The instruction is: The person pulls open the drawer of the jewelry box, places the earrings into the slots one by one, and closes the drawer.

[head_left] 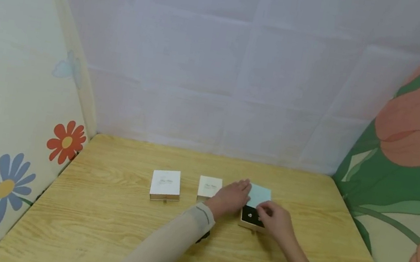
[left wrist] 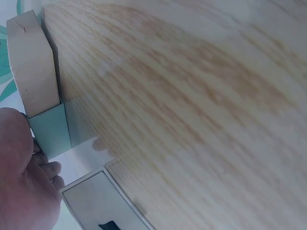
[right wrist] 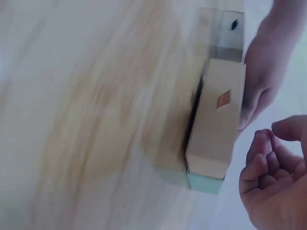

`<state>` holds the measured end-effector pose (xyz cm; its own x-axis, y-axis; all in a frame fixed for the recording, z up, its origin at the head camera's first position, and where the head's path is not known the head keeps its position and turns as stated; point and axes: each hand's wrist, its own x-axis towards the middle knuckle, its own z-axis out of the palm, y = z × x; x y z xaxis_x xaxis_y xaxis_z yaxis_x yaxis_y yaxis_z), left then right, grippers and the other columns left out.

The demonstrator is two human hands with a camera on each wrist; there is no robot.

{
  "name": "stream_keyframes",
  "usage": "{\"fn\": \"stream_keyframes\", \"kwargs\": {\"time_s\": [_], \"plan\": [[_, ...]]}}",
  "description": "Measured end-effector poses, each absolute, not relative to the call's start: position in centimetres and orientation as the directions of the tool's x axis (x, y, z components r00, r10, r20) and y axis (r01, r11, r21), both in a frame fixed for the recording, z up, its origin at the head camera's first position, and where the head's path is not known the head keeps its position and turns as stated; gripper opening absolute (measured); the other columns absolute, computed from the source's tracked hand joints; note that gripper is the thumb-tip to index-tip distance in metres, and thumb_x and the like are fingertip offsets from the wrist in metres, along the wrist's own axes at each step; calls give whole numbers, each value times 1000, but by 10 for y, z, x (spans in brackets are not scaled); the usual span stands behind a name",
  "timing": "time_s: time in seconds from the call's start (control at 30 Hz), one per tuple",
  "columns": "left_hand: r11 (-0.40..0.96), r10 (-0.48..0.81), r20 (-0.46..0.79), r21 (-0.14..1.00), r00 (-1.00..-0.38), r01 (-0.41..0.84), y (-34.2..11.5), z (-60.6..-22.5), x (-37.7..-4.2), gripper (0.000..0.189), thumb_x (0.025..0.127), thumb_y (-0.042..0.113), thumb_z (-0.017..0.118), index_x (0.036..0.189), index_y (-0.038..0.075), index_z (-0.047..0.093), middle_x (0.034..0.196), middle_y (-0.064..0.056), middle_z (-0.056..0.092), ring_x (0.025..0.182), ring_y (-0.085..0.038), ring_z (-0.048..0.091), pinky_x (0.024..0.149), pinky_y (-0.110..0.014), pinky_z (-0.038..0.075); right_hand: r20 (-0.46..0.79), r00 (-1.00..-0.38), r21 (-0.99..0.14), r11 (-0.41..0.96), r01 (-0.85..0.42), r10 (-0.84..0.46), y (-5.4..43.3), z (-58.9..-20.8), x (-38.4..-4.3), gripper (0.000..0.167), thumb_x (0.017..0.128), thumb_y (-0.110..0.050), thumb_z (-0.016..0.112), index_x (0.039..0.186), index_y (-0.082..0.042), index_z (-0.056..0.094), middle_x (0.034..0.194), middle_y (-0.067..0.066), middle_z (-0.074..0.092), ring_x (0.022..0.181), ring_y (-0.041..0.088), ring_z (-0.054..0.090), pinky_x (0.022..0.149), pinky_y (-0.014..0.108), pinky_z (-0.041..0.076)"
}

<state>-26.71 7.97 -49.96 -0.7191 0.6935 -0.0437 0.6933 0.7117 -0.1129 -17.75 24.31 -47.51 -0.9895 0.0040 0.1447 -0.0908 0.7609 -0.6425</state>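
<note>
At the right of the row stands a small drawer box with a pale blue sleeve [head_left: 259, 195]. Its cream tray [head_left: 250, 226] is pulled out toward me and lined in black. A tiny shiny stud [head_left: 249, 214] sits on the lining. My left hand [head_left: 229, 197] lies with straight fingers against the sleeve's left side. Over the tray's right part, my right hand [head_left: 277, 222] has thumb and index fingertip drawn together. Whether anything is between them is too small to tell. In the right wrist view, its fingers [right wrist: 256, 170] are curled beside the tray's outer wall [right wrist: 216, 124].
A cream box [head_left: 210, 186] with printed lettering stands partly behind my left wrist. Farther left is a white box [head_left: 165, 184], shut. All stand on a wood-grain table [head_left: 105, 206]. Patterned cloths [head_left: 402, 205] hang at the sides, and a white cloth [head_left: 220, 68] hangs behind.
</note>
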Motion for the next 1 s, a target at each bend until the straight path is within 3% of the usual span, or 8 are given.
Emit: {"fn": "stream_keyframes", "kwargs": {"time_s": [0.17,0.4,0.7,1.0], "plan": [[711,694,-45,-111,-718,694,79,-500,-266,57,113,38,26,161,7,26,168,-8,22,154,-19,24,125,-32,25,7,-992,-800,596,72,129,240,-468,-169,27,103,-22,61,112,1,71,93,10,73,78,17,68,68,26,58],[722,688,-48,-56,-724,690,78,-496,-264,56,113,37,28,160,7,27,167,-8,23,153,-19,25,124,-31,25,-165,-968,-924,314,218,187,239,-459,-161,37,106,-24,55,121,9,65,96,11,72,80,15,67,71,24,59],[728,683,-44,-47,-729,684,78,-493,-265,56,113,38,28,160,8,27,168,-7,22,153,-19,25,125,-32,24,-329,-931,-937,69,343,161,239,-458,-148,39,106,-23,51,128,9,58,98,8,74,83,15,70,75,26,60],[735,676,-44,-31,-736,677,79,-499,-266,56,113,38,26,161,8,26,168,-7,21,154,-19,23,125,-32,23,-425,-898,-903,-121,413,110,242,-472,-132,32,104,-17,52,119,9,61,96,13,76,82,20,74,73,27,61]]}}
